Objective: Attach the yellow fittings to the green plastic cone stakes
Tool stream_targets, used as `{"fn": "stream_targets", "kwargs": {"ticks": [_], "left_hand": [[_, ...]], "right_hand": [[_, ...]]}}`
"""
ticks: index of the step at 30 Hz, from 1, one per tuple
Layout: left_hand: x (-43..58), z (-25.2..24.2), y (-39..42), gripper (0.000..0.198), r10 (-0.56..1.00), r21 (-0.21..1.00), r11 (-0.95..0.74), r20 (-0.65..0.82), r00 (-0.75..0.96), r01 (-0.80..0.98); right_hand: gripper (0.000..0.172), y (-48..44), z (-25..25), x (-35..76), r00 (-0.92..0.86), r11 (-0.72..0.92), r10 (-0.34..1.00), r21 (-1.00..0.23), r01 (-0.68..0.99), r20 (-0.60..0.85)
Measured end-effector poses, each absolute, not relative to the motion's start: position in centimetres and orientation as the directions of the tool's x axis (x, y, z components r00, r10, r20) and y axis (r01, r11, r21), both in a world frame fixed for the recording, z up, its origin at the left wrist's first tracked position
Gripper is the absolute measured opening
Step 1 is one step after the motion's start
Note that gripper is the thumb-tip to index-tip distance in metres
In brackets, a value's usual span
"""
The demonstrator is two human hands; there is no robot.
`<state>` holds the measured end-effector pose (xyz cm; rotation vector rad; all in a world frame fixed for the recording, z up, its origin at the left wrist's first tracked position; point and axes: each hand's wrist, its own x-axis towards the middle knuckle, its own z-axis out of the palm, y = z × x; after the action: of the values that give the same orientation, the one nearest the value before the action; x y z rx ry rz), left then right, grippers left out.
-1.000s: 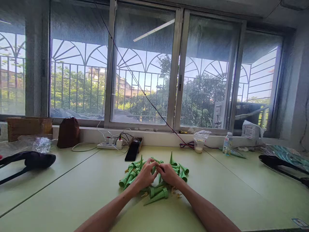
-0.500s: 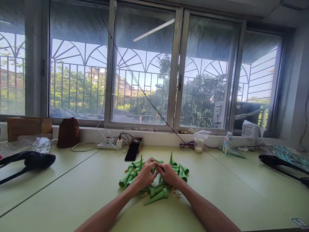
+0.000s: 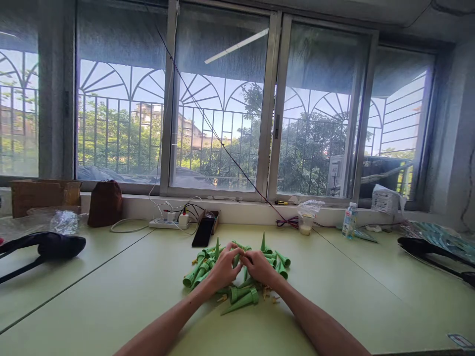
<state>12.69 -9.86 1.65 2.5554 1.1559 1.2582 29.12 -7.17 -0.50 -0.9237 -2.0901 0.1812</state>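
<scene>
A heap of green plastic cones [image 3: 237, 277] lies on the pale green table [image 3: 111, 301], with small yellow bits scattered among them. My left hand [image 3: 223, 269] and my right hand [image 3: 260, 267] rest over the middle of the heap. Their fingertips meet, pinched together on a small piece. That piece is too small and too hidden for me to name. Both forearms reach in from the bottom edge of the view.
A black phone [image 3: 203, 232] leans behind the heap, beside a power strip [image 3: 168, 222] with cables. A brown pouch [image 3: 105, 203], a cardboard box [image 3: 42, 194] and a black bag [image 3: 48, 245] sit left. A plastic cup [image 3: 306, 221] and a bottle [image 3: 349, 220] stand right.
</scene>
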Motion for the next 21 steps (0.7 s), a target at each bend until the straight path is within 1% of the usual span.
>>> {"fn": "stream_targets", "kwargs": {"ticks": [9, 18, 21], "left_hand": [[12.81, 1.87, -10.00, 0.029, 0.653, 0.368, -0.716, 0.653, 0.384, 0.593], [12.75, 1.66, -9.86, 0.028, 0.648, 0.373, -0.723, 0.659, 0.383, 0.582], [12.82, 1.79, -9.99, 0.025, 0.643, 0.373, -0.724, 0.668, 0.374, 0.580]], "right_hand": [[0.027, -7.15, -0.54, 29.17, -0.390, 0.712, 0.678, -0.424, 0.560, 0.623], [0.027, -7.08, -0.64, 29.24, -0.400, 0.710, 0.684, -0.428, 0.560, 0.610], [0.030, -6.91, -0.78, 29.31, -0.398, 0.709, 0.682, -0.420, 0.566, 0.614]]}}
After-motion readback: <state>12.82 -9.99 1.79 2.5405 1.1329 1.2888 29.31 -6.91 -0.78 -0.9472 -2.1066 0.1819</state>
